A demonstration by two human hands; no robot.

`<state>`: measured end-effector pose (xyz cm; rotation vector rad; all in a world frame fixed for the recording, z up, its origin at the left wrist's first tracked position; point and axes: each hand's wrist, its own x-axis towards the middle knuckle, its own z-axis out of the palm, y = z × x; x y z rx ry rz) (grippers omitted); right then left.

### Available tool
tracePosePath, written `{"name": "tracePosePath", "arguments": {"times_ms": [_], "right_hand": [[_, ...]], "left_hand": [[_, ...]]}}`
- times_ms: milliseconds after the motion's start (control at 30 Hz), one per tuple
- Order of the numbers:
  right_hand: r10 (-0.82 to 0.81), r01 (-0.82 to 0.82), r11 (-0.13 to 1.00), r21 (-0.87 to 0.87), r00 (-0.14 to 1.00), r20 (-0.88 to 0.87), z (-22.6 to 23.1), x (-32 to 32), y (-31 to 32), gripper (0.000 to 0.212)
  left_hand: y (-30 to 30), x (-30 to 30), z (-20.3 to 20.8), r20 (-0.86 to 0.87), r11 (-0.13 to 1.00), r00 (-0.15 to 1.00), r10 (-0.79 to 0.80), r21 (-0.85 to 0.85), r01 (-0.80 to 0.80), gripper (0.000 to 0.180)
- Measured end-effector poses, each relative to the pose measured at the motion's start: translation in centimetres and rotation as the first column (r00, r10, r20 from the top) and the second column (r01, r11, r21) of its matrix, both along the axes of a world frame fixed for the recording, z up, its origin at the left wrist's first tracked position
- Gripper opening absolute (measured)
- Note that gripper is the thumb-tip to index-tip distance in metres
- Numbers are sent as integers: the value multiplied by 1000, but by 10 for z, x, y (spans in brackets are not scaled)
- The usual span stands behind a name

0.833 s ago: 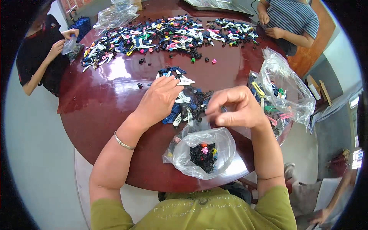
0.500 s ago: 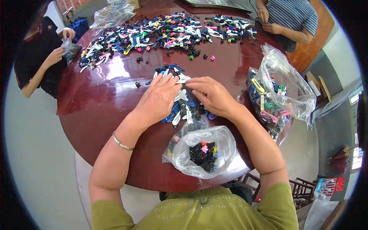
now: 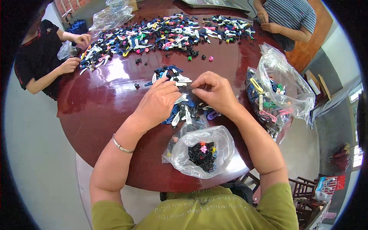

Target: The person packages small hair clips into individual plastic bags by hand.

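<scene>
My left hand (image 3: 159, 100) bends over a small pile of hair clips (image 3: 186, 115), its fingers close together and their tips among the clips. My right hand (image 3: 217, 92) is on the pile's right side, thumb and forefinger pinched. Something small and dark shows at its fingertips, too small to name. White and navy snap clips make up most of the pile, and the hands hide part of it. Nearer to me stands an open clear plastic bag (image 3: 226, 149) of small black claw clips (image 3: 201, 158), with a pink one on top.
A large heap of mixed clips (image 3: 153, 34) spreads across the far side of the red-brown table (image 3: 103, 142). At the right edge is a bulging plastic bag (image 3: 285, 92) of clips. One person (image 3: 42, 57) works at far left, another (image 3: 291, 19) at far right.
My right hand's fingers have drawn back from the left fingertips and curled into a pinch. My left fingers have bent more. The person at left has reached both hands to the heap's edge.
</scene>
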<state>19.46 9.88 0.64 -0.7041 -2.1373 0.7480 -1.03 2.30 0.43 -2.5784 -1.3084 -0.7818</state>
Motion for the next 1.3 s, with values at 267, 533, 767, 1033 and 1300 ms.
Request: {"name": "tracePosePath", "arguments": {"times_ms": [267,533,767,1033,1300], "right_hand": [[98,-283,710,-644,946,-308,44,29,-21,11],[104,-106,981,-166,994,-16,60,36,-30,14],[-31,17,997,76,982,185,23,39,6,14],[3,-53,980,192,968,251,13,22,0,16],[33,-119,923,366,972,234,-12,-4,1,20]], "left_hand": [[1,2,6,171,1000,985,-23,13,21,10],[6,5,-1,180,999,983,19,26,-24,15],[10,7,-4,140,1000,990,-14,15,12,15],[10,10,-3,184,999,983,-24,46,16,8],[11,12,-6,232,999,973,-9,37,1,7]]}}
